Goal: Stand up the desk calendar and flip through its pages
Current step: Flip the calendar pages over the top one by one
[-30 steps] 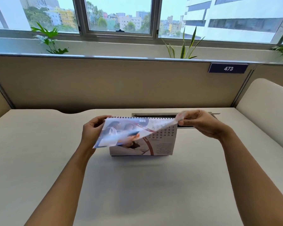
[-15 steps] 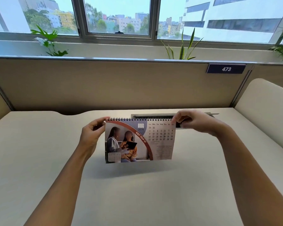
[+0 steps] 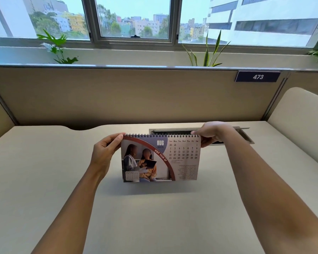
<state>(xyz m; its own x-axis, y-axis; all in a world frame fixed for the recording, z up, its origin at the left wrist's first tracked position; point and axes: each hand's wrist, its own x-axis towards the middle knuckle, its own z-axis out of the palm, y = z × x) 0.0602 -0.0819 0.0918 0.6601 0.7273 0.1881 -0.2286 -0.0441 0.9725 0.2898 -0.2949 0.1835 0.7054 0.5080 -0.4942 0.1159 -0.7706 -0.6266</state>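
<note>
**August page up, both hands on the top corners**

The desk calendar [image 3: 161,158] stands upright on the desk [image 3: 154,226], roughly midway between the left and right edges and closer to the far edge than the near one. Its spiral binding [image 3: 162,135] runs along the top, and the page facing the camera reads AUG, with a date grid on the right half and a photo of two seated people on the left half. A red band with the words VISIT YOUR GP curves between them.

The left hand [image 3: 104,153] is at the top left corner, thumb in front and fingers curled behind, pinching that corner of the calendar. The right hand [image 3: 212,132] reaches over to the top right corner; its fingers are closed on the edge of the sheet just below the binding. Both forearms stretch in from the near edge of the desk.

Just behind the calendar, set into the desk near its far edge, lies a cable slot [image 3: 244,134] with its flap lifted. The beige partition [image 3: 117,96] rises along the far edge, with a blue plate [image 3: 258,76] reading 473 at its upper right. Green plants [image 3: 206,52] line the sill beneath the window [image 3: 135,19].
</note>
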